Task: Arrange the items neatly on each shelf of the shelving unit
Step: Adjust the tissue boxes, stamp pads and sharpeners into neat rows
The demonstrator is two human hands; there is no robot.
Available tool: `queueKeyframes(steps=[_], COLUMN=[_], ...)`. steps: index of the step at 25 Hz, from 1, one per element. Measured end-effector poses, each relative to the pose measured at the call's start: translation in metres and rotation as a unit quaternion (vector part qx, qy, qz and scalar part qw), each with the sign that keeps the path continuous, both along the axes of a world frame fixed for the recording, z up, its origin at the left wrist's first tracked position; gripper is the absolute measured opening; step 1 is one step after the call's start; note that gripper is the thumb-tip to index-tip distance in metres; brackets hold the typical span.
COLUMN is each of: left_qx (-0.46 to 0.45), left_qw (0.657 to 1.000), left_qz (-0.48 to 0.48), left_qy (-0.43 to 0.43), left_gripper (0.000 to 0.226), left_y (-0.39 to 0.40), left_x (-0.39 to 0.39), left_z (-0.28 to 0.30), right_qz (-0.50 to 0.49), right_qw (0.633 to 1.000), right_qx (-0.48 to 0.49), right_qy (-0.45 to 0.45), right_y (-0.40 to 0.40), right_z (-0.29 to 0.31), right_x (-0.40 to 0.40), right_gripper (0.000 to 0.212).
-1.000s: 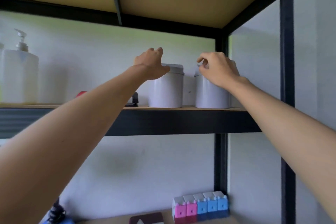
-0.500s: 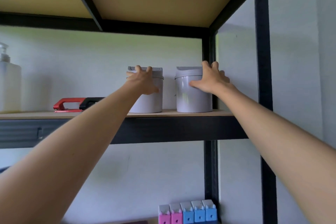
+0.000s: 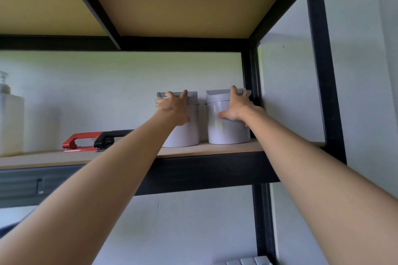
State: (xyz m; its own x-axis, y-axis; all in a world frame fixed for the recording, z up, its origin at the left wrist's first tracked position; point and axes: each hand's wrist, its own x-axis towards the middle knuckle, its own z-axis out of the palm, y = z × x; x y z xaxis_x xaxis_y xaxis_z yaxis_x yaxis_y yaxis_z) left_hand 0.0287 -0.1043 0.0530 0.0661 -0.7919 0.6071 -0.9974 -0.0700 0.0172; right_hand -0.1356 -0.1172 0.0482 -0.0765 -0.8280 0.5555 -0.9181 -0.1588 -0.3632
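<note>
Head: left hand (image 3: 173, 109) splayed on left bin (image 3: 191, 132), right hand (image 3: 235, 108) on right bin (image 3: 224, 132) — fingers (image 3: 233, 92) straight (apparently pressing).

left hand (image 3: 174, 109): arm outstretched from 7 o'clock, fingers (image 3: 184, 95) splayed | right hand (image 3: 237, 108): arm outstretched from 4 o'clock, fingers splayed

The left edge crops the pump bottle (image 3: 10, 122), and the left forearm (image 3: 129, 168) partly hides the black handle (image 3: 112, 136).

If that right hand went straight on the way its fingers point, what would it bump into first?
The right hand lies against the right grey bin, so that comes first; past it, probably the wall, though depth is unclear.
</note>
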Motion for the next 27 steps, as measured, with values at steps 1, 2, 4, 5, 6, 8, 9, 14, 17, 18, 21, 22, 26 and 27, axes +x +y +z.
queueKeyframes(steps=[1, 2, 4, 5, 6, 8, 9, 14, 17, 18, 21, 22, 26, 27], left_qx=[0.004, 0.011, 0.023, 0.021, 0.015, -0.006, -0.017, -0.022, 0.075, 0.104, 0.169, 0.179, 0.188, 0.189], left_qw=[1.000, 1.000, 0.999, 0.999, 0.999, 0.999, 0.999, 0.978, 0.950, 0.952, 0.954, 0.950, 0.946, 0.945], left_qz=[-0.001, -0.004, -0.010, -0.014, -0.018, -0.030, -0.034, -0.026, -0.043, -0.041, -0.044, -0.054, -0.070, -0.072], left_qy=[-0.006, -0.011, -0.023, -0.027, -0.028, -0.010, 0.016, 0.208, 0.300, 0.285, 0.244, 0.252, 0.254, 0.257], left_gripper=[0.078, 0.080, 0.084, 0.085, 0.086, 0.091, 0.098, 0.134, 0.122, 0.108, 0.079, 0.078, 0.071, 0.070], left_y=[-0.003, -0.006, -0.010, -0.011, -0.011, -0.011, -0.010, -0.011, -0.015, -0.015, -0.011, -0.011, -0.015, -0.016], left_x=[0.001, 0.001, 0.004, 0.005, 0.006, 0.007, 0.007, 0.009, 0.014, 0.015, 0.016, 0.016, 0.018, 0.020], left_z=[0.001, 0.002, 0.003, 0.004, 0.005, 0.005, 0.004, 0.002, 0.001, 0.000, -0.005, -0.006, -0.006, -0.005], right_qz=[-0.001, -0.001, 0.002, 0.005, 0.008, 0.011, 0.010, 0.007, -0.006, -0.016, -0.001, 0.013, 0.037, 0.041], right_qw=[1.000, 1.000, 1.000, 1.000, 1.000, 1.000, 1.000, 1.000, 0.999, 0.998, 0.995, 0.994, 0.991, 0.992], right_qx=[0.003, 0.007, 0.013, 0.014, 0.015, 0.017, 0.018, 0.017, 0.010, 0.015, 0.077, 0.094, 0.111, 0.107], right_qy=[0.000, -0.001, -0.002, -0.004, -0.004, 0.000, 0.002, 0.001, -0.051, -0.059, -0.059, -0.061, -0.057, -0.062], right_y=[-0.002, -0.004, -0.008, -0.009, -0.010, -0.011, -0.010, -0.016, -0.021, -0.024, -0.030, -0.032, -0.037, -0.038], right_z=[0.001, 0.001, 0.002, 0.002, 0.002, 0.001, 0.001, 0.001, -0.001, -0.001, 0.000, -0.001, -0.005, -0.005], right_x=[0.001, 0.001, 0.002, 0.002, 0.002, 0.003, 0.003, 0.005, 0.004, 0.003, -0.003, -0.005, -0.009, -0.009], right_gripper=[0.099, 0.099, 0.099, 0.099, 0.098, 0.096, 0.096, 0.102, 0.115, 0.116, 0.103, 0.097, 0.096, 0.099])
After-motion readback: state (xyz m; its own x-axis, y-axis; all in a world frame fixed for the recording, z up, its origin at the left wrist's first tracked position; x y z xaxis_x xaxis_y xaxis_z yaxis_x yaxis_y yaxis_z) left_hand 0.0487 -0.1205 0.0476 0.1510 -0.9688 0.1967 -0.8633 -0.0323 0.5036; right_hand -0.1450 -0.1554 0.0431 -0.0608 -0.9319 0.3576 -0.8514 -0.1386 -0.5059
